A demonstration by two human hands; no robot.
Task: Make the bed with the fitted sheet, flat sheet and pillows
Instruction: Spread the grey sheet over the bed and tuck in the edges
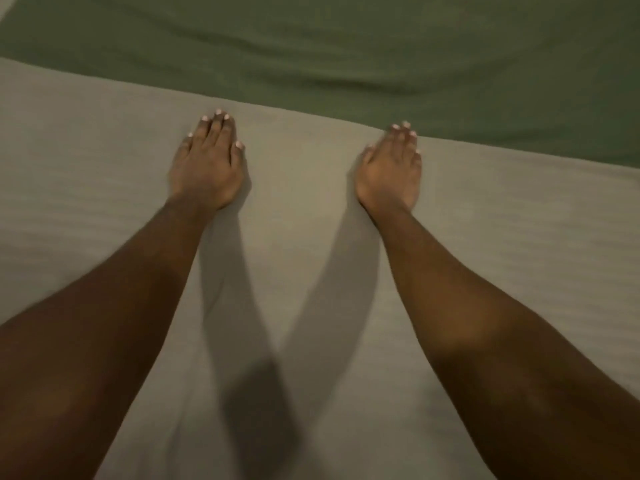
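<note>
A beige striped flat sheet (104,209) covers the near part of the bed. Its far edge runs across the view from upper left to middle right. Beyond that edge lies the green fitted sheet (329,53), slightly wrinkled. My left hand (207,168) rests flat on the beige sheet, fingers straight and together, fingertips just short of the edge. My right hand (391,171) lies flat too, with its fingertips at the sheet's edge. Both arms stretch forward over the sheet. No pillows are in view.
A pale patch of another surface (5,5) shows at the top left corner. Shadows of my arms fall on the beige sheet between them.
</note>
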